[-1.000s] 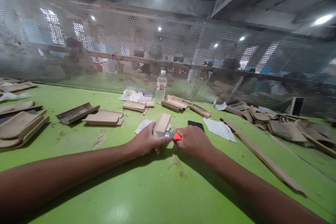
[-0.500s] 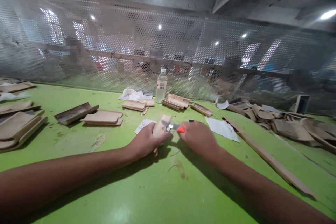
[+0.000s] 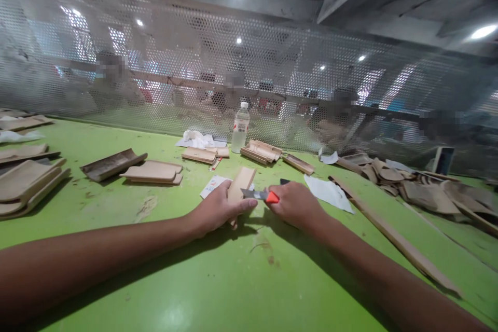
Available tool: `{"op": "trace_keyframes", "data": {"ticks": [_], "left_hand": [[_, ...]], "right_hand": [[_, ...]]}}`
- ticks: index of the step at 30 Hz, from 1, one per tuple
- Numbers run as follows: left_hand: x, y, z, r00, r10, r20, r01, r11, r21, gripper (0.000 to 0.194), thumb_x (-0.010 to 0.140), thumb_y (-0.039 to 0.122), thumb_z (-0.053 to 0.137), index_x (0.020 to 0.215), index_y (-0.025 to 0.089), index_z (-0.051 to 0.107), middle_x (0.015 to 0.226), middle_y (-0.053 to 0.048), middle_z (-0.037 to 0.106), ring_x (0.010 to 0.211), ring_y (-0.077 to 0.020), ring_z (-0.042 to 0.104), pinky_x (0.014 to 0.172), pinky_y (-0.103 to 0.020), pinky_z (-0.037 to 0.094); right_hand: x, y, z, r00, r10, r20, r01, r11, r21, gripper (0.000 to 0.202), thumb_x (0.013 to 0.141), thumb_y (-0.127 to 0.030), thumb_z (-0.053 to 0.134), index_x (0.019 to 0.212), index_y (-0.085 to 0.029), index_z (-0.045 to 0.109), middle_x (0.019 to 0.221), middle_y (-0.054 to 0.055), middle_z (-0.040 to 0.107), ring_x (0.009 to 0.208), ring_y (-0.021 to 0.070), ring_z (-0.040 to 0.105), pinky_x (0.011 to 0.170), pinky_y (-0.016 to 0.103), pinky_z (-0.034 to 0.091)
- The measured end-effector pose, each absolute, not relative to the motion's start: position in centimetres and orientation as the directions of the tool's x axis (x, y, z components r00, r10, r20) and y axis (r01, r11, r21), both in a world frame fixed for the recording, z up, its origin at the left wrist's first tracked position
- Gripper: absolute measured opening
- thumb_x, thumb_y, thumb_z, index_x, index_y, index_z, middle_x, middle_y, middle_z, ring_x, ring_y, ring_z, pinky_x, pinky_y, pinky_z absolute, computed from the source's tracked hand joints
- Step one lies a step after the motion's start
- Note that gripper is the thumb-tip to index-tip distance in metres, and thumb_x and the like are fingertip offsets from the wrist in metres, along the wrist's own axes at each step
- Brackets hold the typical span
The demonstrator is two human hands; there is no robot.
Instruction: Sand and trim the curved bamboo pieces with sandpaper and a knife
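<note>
At the far left of the green worktop (image 3: 194, 285), some curved bamboo pieces (image 3: 29, 184) lie stacked; next come a dark bamboo trough (image 3: 112, 164) and, just beside it, two pale bamboo slats (image 3: 151, 171), one upon the other. Near the middle, the left hand (image 3: 216, 207) has its fingers pinching a bamboo piece (image 3: 241, 184), which is held tilted, in front of the plastic bottle (image 3: 240, 127). The knife (image 3: 272, 197) points its blade leftward, over or against this piece; I cannot tell which. The right hand (image 3: 298, 203) has its fingers curled tightly around the orange handle. Farther right there are a white paper (image 3: 329, 193), a long bamboo strip (image 3: 392, 233) and a bamboo heap (image 3: 428, 192)
</note>
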State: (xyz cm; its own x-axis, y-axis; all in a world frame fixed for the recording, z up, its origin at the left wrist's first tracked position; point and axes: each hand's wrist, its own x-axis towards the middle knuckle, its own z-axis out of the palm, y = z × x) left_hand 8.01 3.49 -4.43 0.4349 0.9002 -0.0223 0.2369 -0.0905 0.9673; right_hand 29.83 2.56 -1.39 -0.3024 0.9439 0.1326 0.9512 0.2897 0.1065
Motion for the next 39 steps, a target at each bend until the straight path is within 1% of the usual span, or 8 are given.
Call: {"op": "trace_keyframes", "data": {"ticks": [4, 9, 19, 22, 26, 29, 32, 39], "left_hand": [[8.0, 3.5, -4.5, 0.454, 0.891, -0.021, 0.231, -0.095, 0.968, 0.060, 0.080, 0.061, 0.078, 0.112, 0.018, 0.051, 0.073, 0.001, 0.066, 0.048, -0.0125, 0.059, 0.041, -0.022, 0.043], [8.5, 3.6, -4.6, 0.445, 0.895, 0.016, 0.224, -0.128, 0.966, 0.048, 0.087, 0.063, 0.069, 0.098, 0.019, 0.051, 0.060, 0.005, 0.059, 0.040, -0.0112, 0.054, 0.036, -0.022, 0.040], [8.4, 2.9, -4.3, 0.432, 0.902, 0.014, 0.293, -0.156, 0.943, 0.052, 0.087, 0.061, 0.069, 0.108, 0.017, 0.050, 0.070, 0.001, 0.063, 0.042, -0.0126, 0.057, 0.036, -0.024, 0.043], [8.3, 3.0, -4.3, 0.430, 0.903, 0.016, 0.298, -0.158, 0.941, 0.055, 0.086, 0.063, 0.070, 0.108, 0.017, 0.051, 0.068, 0.001, 0.063, 0.042, -0.0131, 0.058, 0.037, -0.024, 0.043], [8.2, 3.2, -4.5, 0.438, 0.899, 0.004, 0.291, -0.146, 0.945, 0.061, 0.083, 0.066, 0.073, 0.112, 0.018, 0.050, 0.061, 0.002, 0.062, 0.040, -0.0133, 0.055, 0.034, -0.023, 0.040], [8.2, 3.2, -4.6, 0.452, 0.892, -0.030, 0.302, -0.121, 0.946, 0.064, 0.082, 0.066, 0.073, 0.117, 0.018, 0.048, 0.056, 0.004, 0.061, 0.041, -0.0146, 0.056, 0.033, -0.021, 0.037], [8.3, 3.2, -4.5, 0.453, 0.891, -0.025, 0.314, -0.133, 0.940, 0.060, 0.083, 0.064, 0.072, 0.114, 0.018, 0.049, 0.058, 0.004, 0.061, 0.040, -0.0141, 0.056, 0.033, -0.021, 0.037], [8.4, 3.3, -4.1, 0.413, 0.911, 0.018, 0.345, -0.175, 0.922, 0.053, 0.085, 0.062, 0.070, 0.105, 0.019, 0.048, 0.064, 0.003, 0.063, 0.042, -0.0136, 0.059, 0.036, -0.022, 0.043]], "right_hand": [[28.9, 2.2, -1.6, -0.333, 0.937, 0.105, 0.941, 0.324, 0.100, 0.023, 0.088, -0.029, 0.052, 0.077, -0.019, 0.071, 0.061, 0.001, 0.063, 0.053, 0.0127, 0.046, 0.053, 0.028, 0.020], [28.4, 2.1, -1.8, -0.268, 0.950, 0.158, 0.959, 0.247, 0.137, 0.022, 0.087, -0.026, 0.051, 0.081, -0.019, 0.071, 0.066, 0.004, 0.066, 0.057, 0.0164, 0.051, 0.053, 0.030, 0.018], [32.2, 4.1, -0.3, -0.066, 0.944, 0.325, 0.987, 0.015, 0.158, 0.033, 0.096, -0.026, 0.041, 0.087, -0.014, 0.071, 0.075, 0.012, 0.070, 0.064, 0.0213, 0.054, 0.056, 0.033, 0.018], [32.0, 3.5, -0.4, -0.118, 0.947, 0.298, 0.985, 0.074, 0.155, 0.033, 0.096, -0.028, 0.042, 0.085, -0.015, 0.071, 0.072, 0.010, 0.069, 0.064, 0.0199, 0.052, 0.056, 0.032, 0.019], [30.5, 2.6, -1.3, -0.271, 0.948, 0.168, 0.960, 0.253, 0.122, 0.023, 0.089, -0.028, 0.053, 0.077, -0.019, 0.071, 0.064, 0.002, 0.064, 0.057, 0.0143, 0.047, 0.054, 0.028, 0.021], [29.6, 2.6, -1.9, -0.336, 0.936, 0.103, 0.941, 0.327, 0.092, 0.022, 0.087, -0.029, 0.054, 0.076, -0.019, 0.071, 0.060, 0.000, 0.062, 0.053, 0.0117, 0.044, 0.052, 0.026, 0.023], [29.4, 2.7, -2.1, -0.338, 0.937, 0.088, 0.940, 0.331, 0.087, 0.022, 0.087, -0.028, 0.053, 0.077, -0.019, 0.070, 0.059, 0.000, 0.061, 0.051, 0.0117, 0.044, 0.051, 0.026, 0.021], [28.7, 2.0, -2.3, -0.274, 0.946, 0.173, 0.959, 0.256, 0.120, 0.021, 0.084, -0.026, 0.052, 0.084, -0.020, 0.072, 0.068, 0.005, 0.068, 0.056, 0.0165, 0.049, 0.053, 0.031, 0.016]]}}
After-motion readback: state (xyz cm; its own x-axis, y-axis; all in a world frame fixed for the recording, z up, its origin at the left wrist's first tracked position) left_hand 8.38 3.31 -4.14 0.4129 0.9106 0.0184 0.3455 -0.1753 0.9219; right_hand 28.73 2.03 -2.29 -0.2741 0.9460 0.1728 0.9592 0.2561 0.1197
